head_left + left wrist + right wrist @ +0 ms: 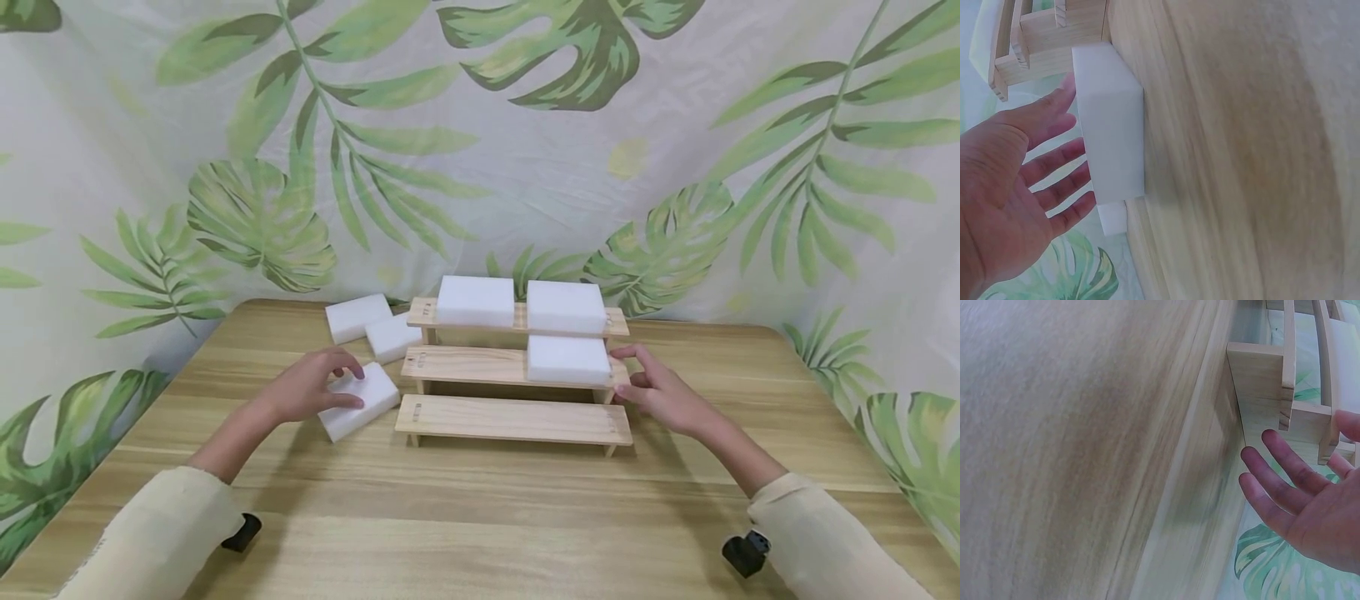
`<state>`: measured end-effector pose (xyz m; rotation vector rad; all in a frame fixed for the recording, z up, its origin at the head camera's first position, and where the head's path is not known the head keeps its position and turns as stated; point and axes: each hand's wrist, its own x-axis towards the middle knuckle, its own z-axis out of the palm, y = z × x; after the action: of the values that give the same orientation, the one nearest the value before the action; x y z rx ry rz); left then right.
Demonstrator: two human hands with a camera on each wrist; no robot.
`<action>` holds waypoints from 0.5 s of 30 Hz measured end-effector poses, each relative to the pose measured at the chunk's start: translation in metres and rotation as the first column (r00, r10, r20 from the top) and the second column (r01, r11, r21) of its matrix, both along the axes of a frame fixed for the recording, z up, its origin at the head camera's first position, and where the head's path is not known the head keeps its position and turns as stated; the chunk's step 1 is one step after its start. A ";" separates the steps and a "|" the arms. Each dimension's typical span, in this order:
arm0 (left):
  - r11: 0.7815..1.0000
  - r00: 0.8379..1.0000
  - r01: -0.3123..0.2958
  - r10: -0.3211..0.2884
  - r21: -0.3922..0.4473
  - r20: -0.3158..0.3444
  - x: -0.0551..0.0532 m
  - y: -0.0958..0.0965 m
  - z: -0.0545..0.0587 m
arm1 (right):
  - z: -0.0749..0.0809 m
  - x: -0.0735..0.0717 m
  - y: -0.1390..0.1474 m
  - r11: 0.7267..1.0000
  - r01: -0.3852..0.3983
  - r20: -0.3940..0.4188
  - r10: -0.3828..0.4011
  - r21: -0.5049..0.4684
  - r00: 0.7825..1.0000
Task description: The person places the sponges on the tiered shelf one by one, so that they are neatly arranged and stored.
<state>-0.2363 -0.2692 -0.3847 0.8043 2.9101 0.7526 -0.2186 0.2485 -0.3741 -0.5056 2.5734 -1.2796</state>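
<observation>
White foam block (358, 403), rectangular, lying flat on the wooden table (480, 517) just left of the three-step pine riser (515, 419); the left hand (309, 386) rests over its near-left end, fingers loosely spread and only lightly bent across the top, the thumb toward the side face. In the left wrist view the palm is open and the straight fingers (1060, 187) lie beside the block's broad face (1112, 125), touching or nearly so, not clasped round it; the placing suits a hand about to gather it rather than one that already carries it. Right hand (660, 392) at the right end of the riser, beside the middle step, fingers relaxed and extended, holding nothing; the right wrist view shows the fingertips (1272, 469) just off the riser's end panel (1257, 387), seemingly to steady the frame. Stock on the riser: two foam blocks on the top step, left (476, 300) and right (566, 307), and one on the right half of the middle step (567, 359); the bottom step bears nothing. Two further blocks (357, 317) (393, 337) lie on the table behind the left hand, touching one another. Leaf-print cloth (480, 150) hangs behind and to both sides. The route from the block to the riser is unobstructed.
</observation>
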 end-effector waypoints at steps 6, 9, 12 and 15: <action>1.000 1.000 -0.007 0.006 -0.028 -0.019 0.004 -0.002 0.001 | -0.001 -0.001 0.000 1.000 0.002 0.004 -0.002 -0.001 1.000; 0.999 1.000 0.006 -0.005 -0.034 0.007 0.008 -0.005 0.003 | -0.001 -0.001 0.000 1.000 0.003 0.005 -0.003 -0.001 1.000; 0.999 0.998 0.012 -0.009 -0.050 0.059 0.011 -0.009 0.005 | -0.001 -0.001 0.000 1.000 0.001 0.005 -0.001 -0.001 1.000; 0.997 0.994 0.013 -0.006 -0.071 0.109 0.014 -0.013 0.006 | -0.002 -0.001 0.001 1.000 -0.001 0.008 0.001 -0.002 1.000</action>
<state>-0.2218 -0.2822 -0.3787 0.7453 2.8171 0.6651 -0.2193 0.2492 -0.3759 -0.5019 2.5653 -1.2811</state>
